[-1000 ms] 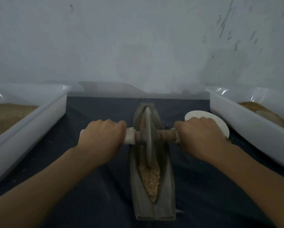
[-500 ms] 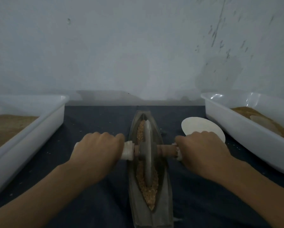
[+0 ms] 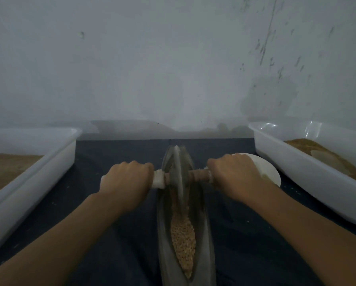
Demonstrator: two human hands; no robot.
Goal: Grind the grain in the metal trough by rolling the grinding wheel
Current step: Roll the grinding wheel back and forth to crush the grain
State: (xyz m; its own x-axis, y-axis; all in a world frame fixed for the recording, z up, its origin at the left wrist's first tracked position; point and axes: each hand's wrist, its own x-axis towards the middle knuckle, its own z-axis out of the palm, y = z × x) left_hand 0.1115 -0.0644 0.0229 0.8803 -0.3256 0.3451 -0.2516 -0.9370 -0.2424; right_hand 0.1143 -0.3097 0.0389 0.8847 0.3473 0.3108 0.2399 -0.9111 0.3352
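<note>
A narrow boat-shaped metal trough (image 3: 209, 234) lies lengthwise on the dark cloth in front of me. Tan grain (image 3: 182, 240) fills its near half. The grey grinding wheel (image 3: 177, 178) stands on edge in the trough's far half, on a wooden axle (image 3: 197, 176) with pale wrapped ends. My left hand (image 3: 127, 179) grips the axle's left end. My right hand (image 3: 233, 174) grips the right end. Both fists hide the handle ends.
A white plastic tub (image 3: 49, 159) with brown ground grain stands at the left. Another white tub (image 3: 309, 172) with brown grain stands at the right. A white disc (image 3: 270, 170) lies beside it, behind my right hand. A grey wall rises close behind.
The wheel has rolled away from me toward the trough's far end, my hands going with it. More of the grain in the near half shows now.
</note>
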